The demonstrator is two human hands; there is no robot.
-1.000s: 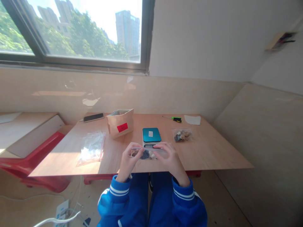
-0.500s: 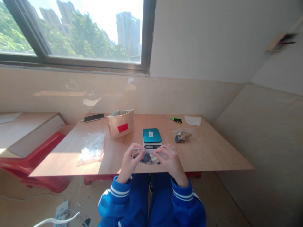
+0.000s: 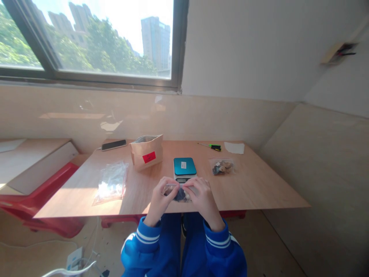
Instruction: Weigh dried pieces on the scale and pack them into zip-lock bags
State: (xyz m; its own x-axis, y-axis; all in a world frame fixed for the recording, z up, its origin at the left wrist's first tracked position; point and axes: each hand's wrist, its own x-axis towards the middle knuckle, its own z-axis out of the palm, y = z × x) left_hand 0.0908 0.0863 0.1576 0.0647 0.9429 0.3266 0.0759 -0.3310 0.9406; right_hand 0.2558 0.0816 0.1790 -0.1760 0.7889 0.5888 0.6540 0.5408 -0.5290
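Between my hands is a clear zip bag [image 3: 181,195] with dark and pale pieces inside, near the table's front edge. My left hand [image 3: 165,194] pinches its top edge on the left, and my right hand [image 3: 199,193] pinches the same edge close beside, fingertips nearly meeting. Fingers cover part of the bag. Just beyond it lies a kitchen scale [image 3: 185,166] with a teal plate; its display is partly hidden behind my hands. Another filled clear bag [image 3: 223,167] rests to the right of the scale.
An open kraft pouch [image 3: 147,152] with a red label stands left of the scale. Empty clear bags [image 3: 112,181] lie farther left, a phone [image 3: 114,145] behind them. At the back right are a screwdriver [image 3: 215,147] and a white paper piece [image 3: 234,148] on the wooden table [image 3: 259,188].
My right hand has slid left along the bag's top edge, so the fingertips of both hands are closer together. Both hands keep their pinch.
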